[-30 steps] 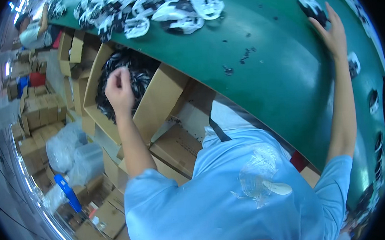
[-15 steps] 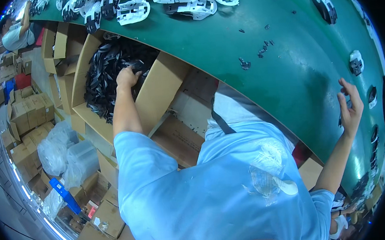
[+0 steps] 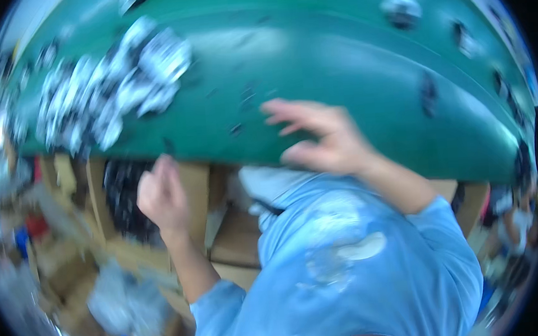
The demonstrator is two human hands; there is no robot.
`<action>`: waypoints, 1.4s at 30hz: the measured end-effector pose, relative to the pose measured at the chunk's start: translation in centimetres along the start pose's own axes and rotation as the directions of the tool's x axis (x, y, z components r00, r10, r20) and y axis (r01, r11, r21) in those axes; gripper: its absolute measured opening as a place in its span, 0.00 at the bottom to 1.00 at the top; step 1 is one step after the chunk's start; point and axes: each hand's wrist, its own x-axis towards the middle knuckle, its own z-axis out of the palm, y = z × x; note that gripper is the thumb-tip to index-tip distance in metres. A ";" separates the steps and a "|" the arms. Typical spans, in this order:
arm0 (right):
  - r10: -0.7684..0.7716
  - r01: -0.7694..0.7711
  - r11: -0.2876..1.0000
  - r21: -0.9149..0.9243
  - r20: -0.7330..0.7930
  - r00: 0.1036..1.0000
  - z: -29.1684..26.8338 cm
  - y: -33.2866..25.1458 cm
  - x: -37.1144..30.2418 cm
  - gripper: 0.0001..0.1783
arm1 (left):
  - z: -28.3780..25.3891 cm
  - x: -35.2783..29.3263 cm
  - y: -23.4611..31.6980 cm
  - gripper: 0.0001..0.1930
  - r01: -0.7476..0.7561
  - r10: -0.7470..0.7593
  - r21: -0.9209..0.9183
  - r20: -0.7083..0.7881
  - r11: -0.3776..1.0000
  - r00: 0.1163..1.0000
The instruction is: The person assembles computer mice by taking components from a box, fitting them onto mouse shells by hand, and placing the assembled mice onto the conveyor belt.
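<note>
My left hand [image 3: 164,197] is raised over the table's near edge, beside the carton of black parts. Its fingers are pinched together, and a small black plastic piece [image 3: 167,145] shows at the fingertips, blurred. Above the green table [image 3: 350,81] hovers my right hand [image 3: 326,139], fingers spread and nothing visible in it. Small black pieces [image 3: 247,94] lie scattered on the table just left of it. Under the table edge, the cardboard box [image 3: 193,192] holds a heap of thin black parts [image 3: 124,197].
White-and-black plastic shells [image 3: 113,85] are piled on the table at the left. Single shells [image 3: 401,10] lie along the far and right side. Cartons and a clear plastic bag [image 3: 128,299] crowd the floor at lower left. Another person [image 3: 516,225] is at the far right.
My left hand has come up out of the box of black parts to the table edge. My right hand has swung inward from the right. The view has turned and is blurred.
</note>
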 end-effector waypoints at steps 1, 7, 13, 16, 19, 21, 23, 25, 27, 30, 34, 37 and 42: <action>-0.044 0.047 0.994 0.094 -0.035 0.998 1.8 1.0 0.0 0.31 | 1.6 1.7 3.6 0.10 -0.315 0.315 -0.005 -0.003 0.949 0.949; 0.025 0.311 0.873 0.376 -0.671 0.741 -1.1 1.5 -3.5 0.33 | 8.7 8.1 19.5 0.11 -0.648 0.742 -0.471 0.022 0.599 0.670; -0.028 0.591 0.767 0.251 -0.907 0.421 -12.2 0.7 -12.2 0.25 | 18.5 16.9 29.7 0.35 -0.480 0.647 -0.612 0.069 0.629 0.759; -0.059 0.353 0.912 0.209 -0.785 0.616 -11.4 0.1 -12.7 0.24 | 25.3 20.6 32.7 0.43 -0.543 0.569 -0.226 0.063 0.809 0.820; 0.041 0.297 0.885 0.360 -0.693 0.719 -10.2 0.3 -14.3 0.23 | 27.5 23.0 32.9 0.42 -0.427 0.445 -0.125 0.302 0.895 0.843; 0.077 0.263 0.888 0.378 -0.685 0.725 -10.7 0.8 -14.9 0.22 | 26.7 23.4 32.3 0.36 -0.359 0.491 -0.395 0.313 0.846 0.813; 0.031 0.351 0.878 0.325 -0.770 0.637 -11.4 1.2 -15.1 0.20 | 23.1 20.7 31.6 0.33 -0.171 0.520 -0.711 0.308 0.682 0.797; -0.042 0.384 0.901 0.204 -0.838 0.544 -10.9 1.8 -12.9 0.19 | 20.8 16.6 29.1 0.37 -0.202 0.510 -0.780 0.169 0.593 0.844; -0.011 0.326 0.930 0.173 -0.869 0.495 -9.9 2.2 -10.3 0.18 | 17.2 12.2 28.3 0.32 0.062 0.413 -0.843 0.324 0.534 0.851; -0.237 0.271 0.956 -0.115 -0.846 0.478 -7.6 1.3 -6.4 0.17 | 16.9 5.9 26.5 0.23 0.360 0.313 -0.917 0.397 0.170 0.863; -0.168 0.396 0.905 0.156 -0.724 0.669 -6.6 1.0 -6.4 0.23 | 13.7 5.4 23.4 0.30 0.634 0.277 -0.720 0.572 -0.282 0.772; -0.192 0.436 0.868 0.239 -0.648 0.737 -5.9 0.6 -7.1 0.23 | 14.0 4.7 21.2 0.39 0.610 0.452 -0.780 0.497 -0.142 0.741; -0.343 0.396 0.918 -0.028 -0.557 0.757 -5.0 1.8 -7.1 0.26 | 13.6 3.5 22.1 0.44 0.706 0.532 -0.688 0.540 -0.168 0.652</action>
